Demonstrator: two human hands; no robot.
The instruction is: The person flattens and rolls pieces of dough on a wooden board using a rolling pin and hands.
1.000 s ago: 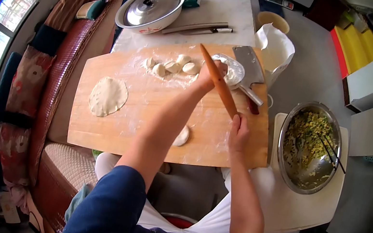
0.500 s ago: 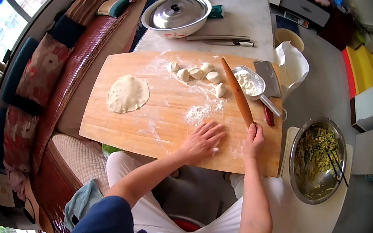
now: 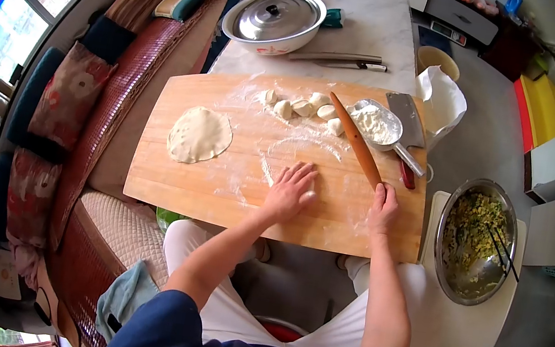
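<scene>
My left hand (image 3: 290, 193) lies flat on the floured wooden board (image 3: 229, 206), palm down with fingers spread. A smear of flour (image 3: 304, 143) curves just beyond its fingertips. In my right hand (image 3: 383, 210) is the lower end of a tapered wooden rolling pin (image 3: 356, 144), which slants up and left across the board. Its far tip comes near several dough pieces (image 3: 302, 108). Beside the pin rests a metal scoop of flour (image 3: 375, 124). Toward the board's left side lies a round, flat dough wrapper (image 3: 200, 136).
A cleaver (image 3: 404, 114) lies at the board's right edge. Behind the board, a lidded basin (image 3: 274, 20) and a knife (image 3: 353, 64) stand on the marble table (image 3: 368, 13). To my right, a steel bowl of chopped filling (image 3: 476, 227) holds chopsticks.
My left hand has swept slightly left over the board, and the flour heap is now spread into a thin curved smear. My right hand keeps the rolling pin in much the same place.
</scene>
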